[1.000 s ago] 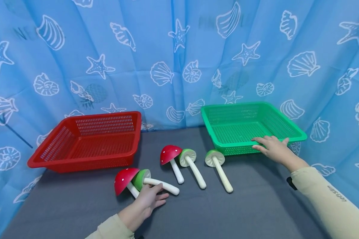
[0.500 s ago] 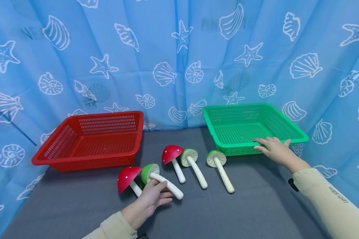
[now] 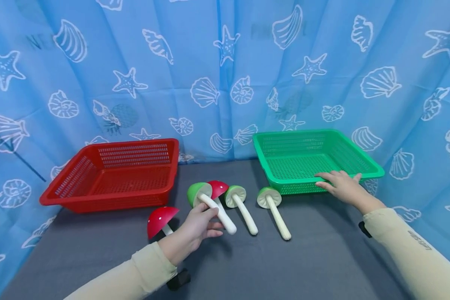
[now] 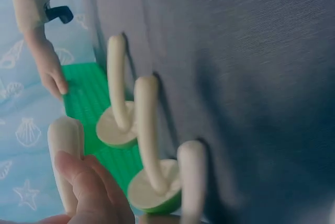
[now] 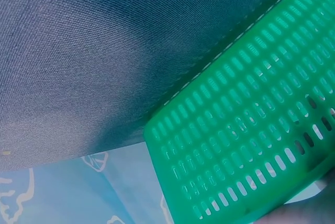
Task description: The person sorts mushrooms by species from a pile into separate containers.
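Note:
My left hand (image 3: 193, 229) pinches the white stem of a green-capped toy mushroom (image 3: 220, 214), raised off the cloth with its cap tilted up to the left. That cap partly covers a red-capped mushroom (image 3: 218, 187) lying behind it. In the left wrist view the held stem (image 4: 64, 135) shows above my fingers (image 4: 89, 182). Another red-capped mushroom (image 3: 160, 221) lies left of my hand, its stem mostly hidden by the hand. My right hand (image 3: 343, 187) rests with extended fingers on the front rim of a green basket (image 3: 288, 182).
Two more green-capped mushrooms (image 3: 243, 212) lie right of the held one, in front of the green basket. A red perforated basket (image 3: 112, 202) stands at the back left. Behind the grey-clothed table (image 3: 285, 271) hangs a blue shell-print curtain (image 3: 195, 41).
My left hand has lifted the green-capped mushroom from beside the left red-capped one and carried it up and to the right. The right hand stays on the basket rim.

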Demonstrator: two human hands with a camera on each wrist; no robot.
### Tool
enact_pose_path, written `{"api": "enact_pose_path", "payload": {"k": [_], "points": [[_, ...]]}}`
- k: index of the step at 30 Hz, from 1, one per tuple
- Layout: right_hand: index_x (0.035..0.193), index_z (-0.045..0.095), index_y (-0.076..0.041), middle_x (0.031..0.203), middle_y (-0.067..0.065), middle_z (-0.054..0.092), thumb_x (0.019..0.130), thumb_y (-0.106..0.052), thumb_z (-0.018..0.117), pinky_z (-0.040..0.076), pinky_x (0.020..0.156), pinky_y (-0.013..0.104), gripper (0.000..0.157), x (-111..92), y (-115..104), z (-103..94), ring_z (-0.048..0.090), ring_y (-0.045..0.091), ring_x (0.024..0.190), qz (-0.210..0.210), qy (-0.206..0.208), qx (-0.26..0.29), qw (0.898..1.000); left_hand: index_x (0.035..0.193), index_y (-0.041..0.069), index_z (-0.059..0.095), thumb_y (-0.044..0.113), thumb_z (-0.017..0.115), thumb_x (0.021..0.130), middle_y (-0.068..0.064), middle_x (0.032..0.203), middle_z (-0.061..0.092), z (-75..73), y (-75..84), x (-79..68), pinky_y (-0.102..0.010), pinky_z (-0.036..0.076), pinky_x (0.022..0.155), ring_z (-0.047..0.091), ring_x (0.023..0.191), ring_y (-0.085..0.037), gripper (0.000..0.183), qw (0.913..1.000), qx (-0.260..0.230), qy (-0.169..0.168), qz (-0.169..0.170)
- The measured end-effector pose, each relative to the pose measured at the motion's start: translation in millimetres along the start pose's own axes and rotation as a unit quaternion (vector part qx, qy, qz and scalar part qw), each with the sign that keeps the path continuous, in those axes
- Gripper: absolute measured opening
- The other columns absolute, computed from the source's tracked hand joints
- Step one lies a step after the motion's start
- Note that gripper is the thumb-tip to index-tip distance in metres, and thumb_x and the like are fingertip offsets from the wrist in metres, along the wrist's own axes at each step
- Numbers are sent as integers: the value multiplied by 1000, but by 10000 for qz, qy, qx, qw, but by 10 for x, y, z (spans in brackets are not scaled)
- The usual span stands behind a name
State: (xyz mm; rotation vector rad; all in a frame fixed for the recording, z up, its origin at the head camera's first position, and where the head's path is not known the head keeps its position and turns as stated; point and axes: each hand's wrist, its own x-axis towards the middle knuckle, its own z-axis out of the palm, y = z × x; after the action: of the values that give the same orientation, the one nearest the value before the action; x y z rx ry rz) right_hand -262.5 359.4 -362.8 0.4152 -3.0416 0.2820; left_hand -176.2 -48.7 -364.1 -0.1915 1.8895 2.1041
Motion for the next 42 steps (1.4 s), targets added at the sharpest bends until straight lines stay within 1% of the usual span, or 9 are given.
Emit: {"api": "enact_pose_path", "payload": {"k": [5,8,11,16,19,22,30,37,42], "points": [[135,53,-4,128,33,50,100,-40,51,3,85,88,51,21,-27,18,37,59,119,-8,30,-18,10000,135,-5,41,11,48,101,-19,100,58,130,123,92,-24,54,56,61,60,-11,38,9999,-36,-113,45],[135,54,-4,128,33,51,100,-41,51,3,85,88,50,18,-25,28,38,59,118,1,46,-18,10000,137,-3,41,13,48,102,-19,104,58,206,175,164,-24,54,56,62,61,-11,39,9998,-1,-180,4],[134,54,-5,127,32,52,100,-44,50,4,85,88,52,6,-26,30,39,58,118,9,52,-4,10000,139,-2,42,14,50,102,-19,109,59,274,215,267,-24,54,56,62,62,-12,41,9996,68,-255,-41],[134,54,-4,128,33,51,100,-40,52,3,85,88,49,-4,-33,28,38,58,119,40,54,8,10000,138,-1,44,16,51,101,-19,112,58,368,277,468,-26,57,61,63,66,-15,41,9990,175,-385,-118],[134,54,-4,128,33,50,100,-38,53,4,85,88,48,-5,-28,25,37,59,119,26,65,18,10000,141,0,43,16,51,101,-20,118,57,415,302,582,-26,57,63,63,69,-16,43,9990,202,-372,-145],[133,55,-4,128,33,50,100,-37,54,4,84,88,47,-11,-21,29,37,59,118,-4,94,41,9999,143,2,42,15,51,101,-20,125,56,460,325,671,-24,56,61,63,70,-17,45,9991,247,-319,-133],[133,56,-5,126,32,52,99,-46,50,4,84,88,53,-30,-16,16,39,58,118,-7,117,18,9999,144,6,44,15,52,100,-19,126,55,602,417,811,-19,51,54,60,67,-16,45,9988,336,-357,54],[133,55,-5,128,32,51,99,-42,52,5,85,88,51,-26,-5,6,39,58,118,21,124,-23,9999,144,6,44,14,52,101,-21,129,53,770,537,944,-18,48,51,57,61,-13,45,9986,139,-474,194],[133,55,-5,127,33,51,99,-40,53,4,84,88,49,-24,0,-5,39,59,118,-20,126,9,9999,143,7,46,15,53,101,-19,123,56,897,643,1015,-18,48,50,57,58,-12,43,9982,21,-522,283]]}}
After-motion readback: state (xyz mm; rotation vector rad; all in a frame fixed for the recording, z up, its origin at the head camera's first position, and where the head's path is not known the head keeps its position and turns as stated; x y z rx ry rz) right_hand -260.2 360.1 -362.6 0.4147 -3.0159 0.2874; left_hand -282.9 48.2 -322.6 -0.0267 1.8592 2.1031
